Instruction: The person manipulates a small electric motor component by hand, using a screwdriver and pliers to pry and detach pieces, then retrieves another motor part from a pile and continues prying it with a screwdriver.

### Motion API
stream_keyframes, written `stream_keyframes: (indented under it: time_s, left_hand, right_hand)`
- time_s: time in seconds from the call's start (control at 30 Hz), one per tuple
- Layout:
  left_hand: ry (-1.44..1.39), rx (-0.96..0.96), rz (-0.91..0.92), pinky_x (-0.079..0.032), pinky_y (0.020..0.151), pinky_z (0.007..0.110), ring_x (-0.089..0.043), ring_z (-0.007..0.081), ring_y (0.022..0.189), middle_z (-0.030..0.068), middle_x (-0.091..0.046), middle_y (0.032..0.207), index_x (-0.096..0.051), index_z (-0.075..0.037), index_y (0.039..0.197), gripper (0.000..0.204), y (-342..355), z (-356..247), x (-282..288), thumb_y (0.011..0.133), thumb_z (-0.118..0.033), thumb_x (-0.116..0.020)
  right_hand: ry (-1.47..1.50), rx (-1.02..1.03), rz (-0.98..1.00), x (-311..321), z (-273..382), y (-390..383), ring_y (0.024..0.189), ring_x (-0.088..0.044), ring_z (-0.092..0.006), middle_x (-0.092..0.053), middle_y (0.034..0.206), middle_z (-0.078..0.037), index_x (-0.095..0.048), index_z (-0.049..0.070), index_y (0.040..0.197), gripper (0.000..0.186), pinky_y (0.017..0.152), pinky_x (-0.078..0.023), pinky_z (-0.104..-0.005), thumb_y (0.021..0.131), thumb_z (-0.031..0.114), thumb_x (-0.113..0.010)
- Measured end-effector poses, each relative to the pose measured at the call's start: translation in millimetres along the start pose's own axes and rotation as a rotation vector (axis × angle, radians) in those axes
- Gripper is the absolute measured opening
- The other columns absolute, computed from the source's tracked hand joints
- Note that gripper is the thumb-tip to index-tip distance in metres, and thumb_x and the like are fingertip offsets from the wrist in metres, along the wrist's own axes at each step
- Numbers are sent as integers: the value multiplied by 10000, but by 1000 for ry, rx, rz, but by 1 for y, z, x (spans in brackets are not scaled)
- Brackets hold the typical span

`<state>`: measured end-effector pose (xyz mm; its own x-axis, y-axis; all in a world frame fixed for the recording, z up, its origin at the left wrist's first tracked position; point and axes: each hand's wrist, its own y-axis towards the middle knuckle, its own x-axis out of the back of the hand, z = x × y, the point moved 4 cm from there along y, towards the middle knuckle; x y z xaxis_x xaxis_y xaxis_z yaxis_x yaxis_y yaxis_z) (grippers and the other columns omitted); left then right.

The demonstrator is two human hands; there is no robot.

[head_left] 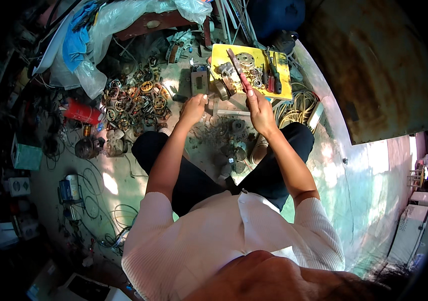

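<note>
The right hand [261,114] has its fingers wrapped around the red handle of a long, flat-ended tool [245,81]. The tool points to 11 o'clock, its dark end above a yellow board [285,92]. The left hand [193,108] is held with fingers bent, close to the near end of a grey box [199,84] at its 12 o'clock; whether those fingers grip anything cannot be told.

The grey box shows an opening or recess in its upper face; its contents are not discernible. A cylindrical metal part [221,90] sits at the right hand's 10 o'clock, by the board's near left corner. The board carries a flat round metal plate [245,60], a dark-handled tool [277,83] and assorted small parts.

At the left hand's 9 o'clock, a heap of wire-wound rings [141,103] lies loose on the floor [337,200], with a red cylinder [81,111] beyond it. Between 10 and 11 o'clock is a translucent plastic bag [115,25]; a blue cloth [77,42] lies against it, whether inside cannot be told. A green box [26,154] stands between 8 and 9 o'clock, contents indistinct. A coiled hose [294,109] lies at the right hand's 3 o'clock.
</note>
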<state>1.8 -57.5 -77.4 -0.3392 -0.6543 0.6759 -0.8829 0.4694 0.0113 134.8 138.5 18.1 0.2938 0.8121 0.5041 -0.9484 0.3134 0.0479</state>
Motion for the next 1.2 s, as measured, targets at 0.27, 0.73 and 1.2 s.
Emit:
stream_keyframes:
  time_s: [0.27, 0.73, 1.2]
  left_hand:
    - [-19, -12, -28, -451, 807, 478, -594, 416, 939, 209, -649, 944, -620, -43, 971, 425, 9, 13, -14, 1005, -388, -375]
    - [-50, 5, 44, -461, 813, 437, -611, 383, 930, 183, -660, 932, -621, -42, 960, 420, 10, 10, -13, 1010, -379, -376]
    - [-204, 11, -32, -454, 797, 365, -600, 296, 838, 114, -639, 902, -595, -36, 1003, 407, -1, 29, -20, 1023, -389, -393]
  right_hand:
    - [206, 453, -252, 0, 3, -12, 659, -435, -121, -566, 865, -50, -427, -45, 1366, 640, 606, -357, -234, 1041, 485, -277]
    - [-580, -123, -453, 76, -96, 72, 914, -642, -422, -663, 1029, -208, -584, -20, 1022, 487, 783, -503, -465, 912, 455, -577]
    - [124, -163, 58, -36, -108, 57, 845, -638, -218, -622, 1071, -101, -591, 42, 1142, 441, 707, -494, -345, 958, 442, -563]
